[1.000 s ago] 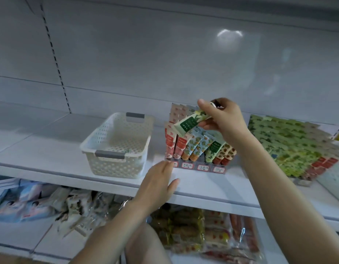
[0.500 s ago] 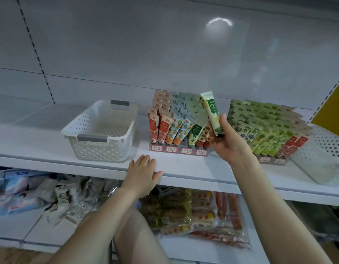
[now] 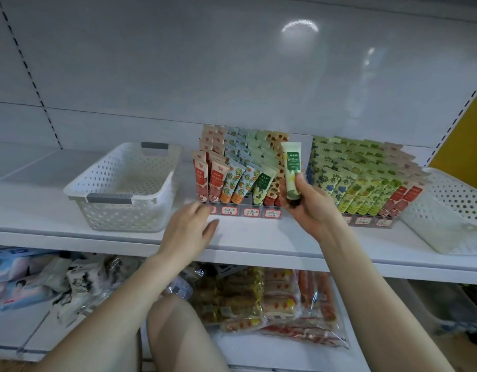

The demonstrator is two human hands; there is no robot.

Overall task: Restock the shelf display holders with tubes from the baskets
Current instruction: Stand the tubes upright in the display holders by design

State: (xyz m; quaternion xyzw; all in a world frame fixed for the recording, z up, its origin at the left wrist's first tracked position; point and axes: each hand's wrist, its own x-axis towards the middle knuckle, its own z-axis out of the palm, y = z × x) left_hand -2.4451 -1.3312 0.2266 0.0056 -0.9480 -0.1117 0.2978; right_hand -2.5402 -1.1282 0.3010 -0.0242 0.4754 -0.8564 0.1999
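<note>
Snack packets (image 3: 280, 299) lie right of wipe packs (image 3: 16, 287).

— Where is that cream-and-green tube (image 3: 291, 170) hanging?
— It's standing upright, cap down, just in front of the left display holder (image 3: 245, 211), which is brimming with slanting tubes. The white basket (image 3: 119, 200) is sitting beside it.
</note>
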